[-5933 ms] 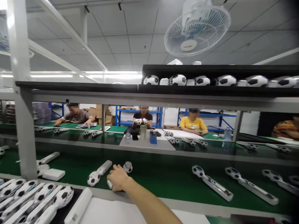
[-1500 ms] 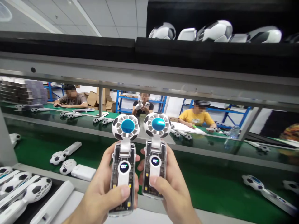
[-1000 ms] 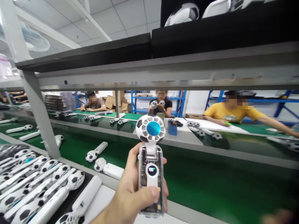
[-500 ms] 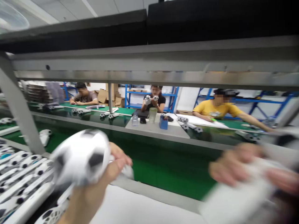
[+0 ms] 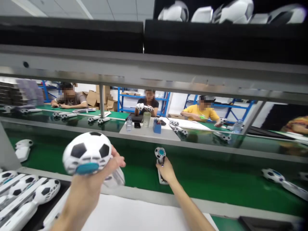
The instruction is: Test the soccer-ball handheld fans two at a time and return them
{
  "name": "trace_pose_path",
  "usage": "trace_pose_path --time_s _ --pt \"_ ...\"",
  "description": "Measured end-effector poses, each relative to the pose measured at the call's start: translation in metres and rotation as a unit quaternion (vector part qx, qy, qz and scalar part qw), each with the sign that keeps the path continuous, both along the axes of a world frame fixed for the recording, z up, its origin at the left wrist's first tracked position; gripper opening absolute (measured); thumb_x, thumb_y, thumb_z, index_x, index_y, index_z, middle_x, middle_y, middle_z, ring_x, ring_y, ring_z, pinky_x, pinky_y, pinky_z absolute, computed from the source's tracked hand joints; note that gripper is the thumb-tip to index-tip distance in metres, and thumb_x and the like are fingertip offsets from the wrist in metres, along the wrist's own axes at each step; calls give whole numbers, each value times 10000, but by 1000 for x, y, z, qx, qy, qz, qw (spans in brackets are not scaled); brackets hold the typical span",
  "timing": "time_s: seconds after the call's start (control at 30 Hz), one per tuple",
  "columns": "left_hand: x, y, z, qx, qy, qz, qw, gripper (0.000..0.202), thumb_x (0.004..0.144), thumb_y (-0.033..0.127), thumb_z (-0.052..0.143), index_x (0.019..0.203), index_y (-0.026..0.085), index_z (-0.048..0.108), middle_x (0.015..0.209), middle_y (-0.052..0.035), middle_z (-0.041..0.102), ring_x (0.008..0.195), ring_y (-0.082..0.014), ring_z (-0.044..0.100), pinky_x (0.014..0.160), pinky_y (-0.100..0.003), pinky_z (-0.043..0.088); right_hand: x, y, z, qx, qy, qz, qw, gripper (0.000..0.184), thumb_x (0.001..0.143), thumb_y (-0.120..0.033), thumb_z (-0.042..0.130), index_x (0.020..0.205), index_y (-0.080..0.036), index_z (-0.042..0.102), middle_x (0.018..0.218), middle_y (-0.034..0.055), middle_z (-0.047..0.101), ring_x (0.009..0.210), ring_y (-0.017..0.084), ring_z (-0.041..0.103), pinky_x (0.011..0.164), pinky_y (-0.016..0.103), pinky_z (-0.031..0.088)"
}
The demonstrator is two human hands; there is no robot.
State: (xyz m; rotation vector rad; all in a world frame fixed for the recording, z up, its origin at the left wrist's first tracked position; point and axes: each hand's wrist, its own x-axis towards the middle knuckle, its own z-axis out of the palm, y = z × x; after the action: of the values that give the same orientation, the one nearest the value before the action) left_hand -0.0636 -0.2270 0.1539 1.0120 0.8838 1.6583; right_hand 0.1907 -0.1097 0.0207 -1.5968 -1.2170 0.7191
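Note:
My left hand (image 5: 96,179) is closed round a hand-held fan whose football-patterned head (image 5: 87,153) points up and to the left; its clear handle (image 5: 115,177) shows past my fingers. My right hand (image 5: 166,171) reaches out over the green conveyor belt (image 5: 207,179) and grips a second fan (image 5: 160,154) by its handle, the blue-centred head pointing away from me, low over the belt.
A black tray (image 5: 26,199) of several football fans lies at the lower left. More fans lie on the belt at right (image 5: 276,178) and left (image 5: 21,147). A white sheet (image 5: 134,215) covers the near bench. Three people sit across at a far bench. A dark shelf overhead carries fans.
Both fans were held upright side by side; since then my hands parted. The left swung its fan leftwards and tipped it, the right stretched forward and lowered its fan to the belt.

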Motion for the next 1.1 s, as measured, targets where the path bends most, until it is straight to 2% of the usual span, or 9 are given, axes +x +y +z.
trace_pose_path --time_s 0.1,0.17,0.23,0.33,0.47,0.57,0.67,0.97,1.1 --pt "12 8 1 -51 -14 -17 998 279 659 313 822 795 155 637 667 -15 677 697 -215 688 593 -279 527 -19 -17 22 53 -9 32 998 540 893 -253 659 1388 -196 451 1574 135 249 1437 362 240 1159 560 218" --pt "13 9 2 -82 -19 -25 996 319 649 333 833 804 142 630 725 -50 709 761 -239 708 584 -271 523 -41 -41 44 68 12 128 989 484 890 -381 625 1315 -184 503 1486 157 392 1362 348 393 1112 497 333" --pt "12 7 2 -112 -41 -52 992 387 653 355 839 897 154 616 792 -69 730 786 -253 715 585 -291 540 -68 -74 65 60 51 260 962 526 866 -617 532 1139 -171 598 1166 142 633 1019 316 651 853 447 537" --pt "12 -1 2 -143 -68 -112 981 429 707 389 815 993 175 578 860 -85 739 762 -241 713 641 -343 574 -104 -124 87 76 126 378 914 734 783 -730 599 1284 -202 500 1173 130 623 939 274 657 787 409 546" --pt "8 -11 9 -66 -69 -117 989 489 733 364 804 1111 206 537 1009 -77 708 888 -244 704 720 -328 568 -129 -163 100 30 213 371 904 751 861 -638 634 1405 -227 318 943 68 631 732 202 628 679 367 540" --pt "-1 -17 17 61 -23 4 998 756 693 268 834 1328 323 427 1112 -15 654 922 -204 674 812 -304 527 -136 -171 109 30 228 360 904 705 854 -595 666 1352 -210 347 948 72 639 731 198 643 687 362 537" --pt "-14 -21 24 146 44 69 986 595 721 272 805 1257 309 549 1074 -6 639 859 -178 634 801 -272 480 -142 -180 122 19 205 346 915 612 857 -537 683 1294 -225 390 1076 99 649 725 186 670 689 353 544" --pt "-38 -25 31 200 -16 -35 979 424 906 465 531 1275 259 565 1185 -50 648 1030 -242 608 857 -326 467 -153 -204 151 62 168 305 935 484 889 -397 641 1254 -209 385 1063 94 625 820 222 694 663 379 597" --pt "-43 0 16 196 82 30 977 370 906 487 521 1142 210 589 1162 -78 643 1076 -263 599 860 -354 484 -143 -214 169 128 140 298 936 439 912 -362 609 1258 -212 386 1074 87 615 828 223 692 679 388 607"
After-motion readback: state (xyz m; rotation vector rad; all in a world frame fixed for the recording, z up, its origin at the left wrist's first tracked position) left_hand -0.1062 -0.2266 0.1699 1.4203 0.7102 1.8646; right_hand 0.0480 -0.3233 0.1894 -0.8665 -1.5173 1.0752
